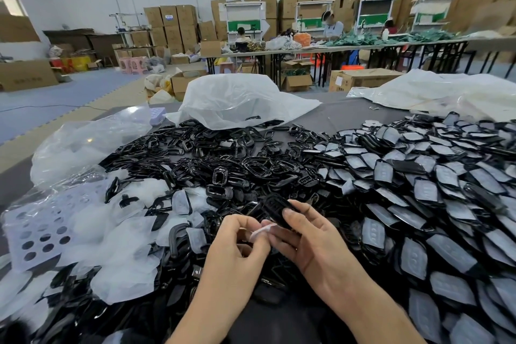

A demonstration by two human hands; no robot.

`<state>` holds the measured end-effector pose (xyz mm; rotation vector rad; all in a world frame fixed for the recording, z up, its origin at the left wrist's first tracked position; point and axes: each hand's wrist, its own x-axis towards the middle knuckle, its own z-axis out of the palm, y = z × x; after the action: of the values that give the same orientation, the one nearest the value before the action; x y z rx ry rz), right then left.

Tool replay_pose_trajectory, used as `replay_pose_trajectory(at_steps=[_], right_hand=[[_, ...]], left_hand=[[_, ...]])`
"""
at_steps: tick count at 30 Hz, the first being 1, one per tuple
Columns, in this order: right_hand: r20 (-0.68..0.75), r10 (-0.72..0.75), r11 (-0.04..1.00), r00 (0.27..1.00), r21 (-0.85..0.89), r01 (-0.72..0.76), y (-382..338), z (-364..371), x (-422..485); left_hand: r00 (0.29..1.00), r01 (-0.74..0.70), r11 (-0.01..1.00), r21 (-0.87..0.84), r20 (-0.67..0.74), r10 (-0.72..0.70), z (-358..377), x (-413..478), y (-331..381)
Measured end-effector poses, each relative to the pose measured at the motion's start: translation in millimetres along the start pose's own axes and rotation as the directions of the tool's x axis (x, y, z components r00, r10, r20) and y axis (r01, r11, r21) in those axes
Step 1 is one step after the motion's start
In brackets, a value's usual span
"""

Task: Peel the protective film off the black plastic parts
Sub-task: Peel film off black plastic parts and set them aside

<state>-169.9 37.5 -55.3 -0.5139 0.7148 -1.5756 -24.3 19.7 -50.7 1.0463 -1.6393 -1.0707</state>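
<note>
Film point(261, 230) partly off part point(275, 208), lower centre.
Right grip point(307, 237) clasps part, long axis up-left; left grip point(237, 243) pinches film, just left.

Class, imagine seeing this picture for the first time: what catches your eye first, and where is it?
A heap of black plastic parts covers the table, film-covered ones massed at the right. At bottom centre, the right hand holds one black part while the left hand pinches its film. Peeled films lie at left.

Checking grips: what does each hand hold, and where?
The right hand grips the black part by its near end; the left hand pinches the loose film end.
</note>
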Motion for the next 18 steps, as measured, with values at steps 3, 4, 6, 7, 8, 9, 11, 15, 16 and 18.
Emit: replay_pose_trajectory(at_steps=[3,4,6,7,8,9,11,15,16,18], right_hand=[[-0.005,-0.006,1.000,1.000,0.021,0.006,-1.7,-3.0,-0.4],[-0.010,-0.009,1.000,1.000,0.024,0.009,-2.0,-4.2,-0.2],[-0.024,-0.019,0.999,1.000,0.027,0.020,-2.8,-5.6,0.6],[-0.033,-0.026,0.999,0.999,0.025,0.026,-3.3,-6.0,0.9],[-0.046,-0.032,0.999,0.998,0.019,0.033,-3.7,-6.0,1.4],[-0.062,-0.039,0.999,0.997,0.008,0.039,-3.7,-6.2,1.6],[-0.093,-0.063,0.998,0.994,-0.022,0.061,-3.6,-6.6,2.1],[-0.129,-0.123,0.991,0.984,-0.074,0.114,-1.9,-7.9,3.9],[-0.139,-0.134,0.988,0.981,-0.091,0.123,-1.2,-8.6,4.4],[-0.157,-0.155,0.982,0.975,-0.130,0.135,0.1,-9.5,4.5]], left_hand=[[1.000,-0.009,0.999,0.041,0.015,0.008,-3.5,0.8,-0.7],[1.000,-0.007,0.998,0.060,0.017,0.006,-5.2,1.7,-1.3],[1.000,0.024,0.998,0.050,0.010,-0.024,-6.7,3.7,-2.1],[0.999,0.043,0.999,0.023,-0.001,-0.043,-6.7,4.6,-2.2],[0.998,0.055,0.999,-0.001,-0.014,-0.055,-6.4,5.5,-2.7],[0.998,0.055,0.998,-0.015,-0.030,-0.055,-6.1,6.1,-2.8],[0.997,0.030,0.999,-0.033,-0.068,-0.033,-5.5,6.6,-4.1],[0.996,-0.019,1.000,-0.003,-0.090,0.018,-7.8,6.2,-3.0],[0.996,-0.027,1.000,-0.006,-0.084,0.026,-8.7,5.7,-1.7],[0.997,-0.034,0.999,-0.024,-0.070,0.032,-10.4,4.6,1.6]])
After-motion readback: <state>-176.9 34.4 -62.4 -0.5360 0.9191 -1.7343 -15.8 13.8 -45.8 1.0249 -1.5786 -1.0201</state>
